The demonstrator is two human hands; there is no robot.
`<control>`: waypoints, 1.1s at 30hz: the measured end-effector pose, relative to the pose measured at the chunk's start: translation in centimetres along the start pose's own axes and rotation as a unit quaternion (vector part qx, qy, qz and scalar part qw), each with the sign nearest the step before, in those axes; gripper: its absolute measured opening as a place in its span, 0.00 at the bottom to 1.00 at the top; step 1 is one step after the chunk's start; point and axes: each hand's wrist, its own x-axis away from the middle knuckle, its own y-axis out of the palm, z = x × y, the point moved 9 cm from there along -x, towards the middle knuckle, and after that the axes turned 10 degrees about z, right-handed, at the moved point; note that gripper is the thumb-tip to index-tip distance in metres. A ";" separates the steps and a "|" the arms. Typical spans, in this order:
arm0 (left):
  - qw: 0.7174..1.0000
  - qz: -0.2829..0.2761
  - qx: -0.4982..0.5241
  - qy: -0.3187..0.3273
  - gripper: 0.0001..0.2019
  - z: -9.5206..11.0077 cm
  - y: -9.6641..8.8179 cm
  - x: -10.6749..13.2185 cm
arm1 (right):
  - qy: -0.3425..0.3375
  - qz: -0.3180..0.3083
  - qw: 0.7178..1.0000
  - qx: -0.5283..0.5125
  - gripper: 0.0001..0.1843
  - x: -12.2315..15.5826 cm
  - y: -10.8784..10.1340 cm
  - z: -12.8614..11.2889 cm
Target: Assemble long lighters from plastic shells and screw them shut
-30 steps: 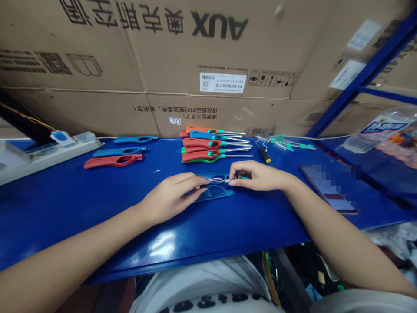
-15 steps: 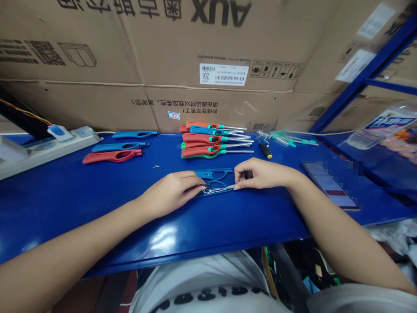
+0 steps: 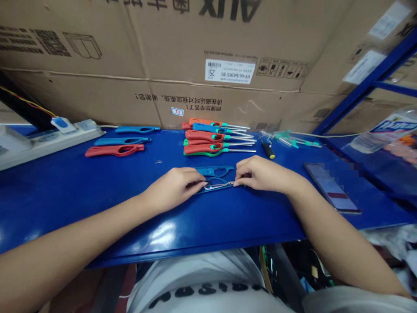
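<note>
A blue plastic lighter shell half (image 3: 215, 171) lies flat on the blue table (image 3: 97, 191) between my hands. My left hand (image 3: 174, 188) rests on its left end with fingers curled, pinching a thin wire part (image 3: 217, 186) that runs along the shell's near edge. My right hand (image 3: 260, 174) pinches the other end of that wire part at the shell's right end. Behind them lies a stack of several finished long lighters (image 3: 211, 138) in red, blue and green with metal tubes pointing right.
Three loose shell halves (image 3: 120, 141), two blue and one red, lie at the left. A power strip (image 3: 48, 141) sits far left. A small screwdriver (image 3: 269, 151), teal inner parts (image 3: 293, 140) and a phone (image 3: 332, 191) are on the right. Cardboard boxes (image 3: 195, 56) wall the back.
The wire part has come nearer along the shell's front edge, and both hands have drawn slightly closer together on it. The camera has tilted a little.
</note>
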 end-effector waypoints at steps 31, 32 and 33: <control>0.999 -0.016 -0.023 -0.031 0.10 -0.4 0.4 -0.1 | -0.026 -0.039 0.985 0.164 0.12 0.5 0.5 -2.4; 0.999 -0.016 -0.022 -0.032 0.10 -0.5 0.4 -0.1 | -0.026 -0.041 0.986 0.160 0.12 0.5 0.5 -2.4; 0.999 -0.015 -0.022 -0.033 0.10 -0.5 0.4 -0.1 | -0.025 -0.041 0.987 0.154 0.12 0.6 0.5 -2.4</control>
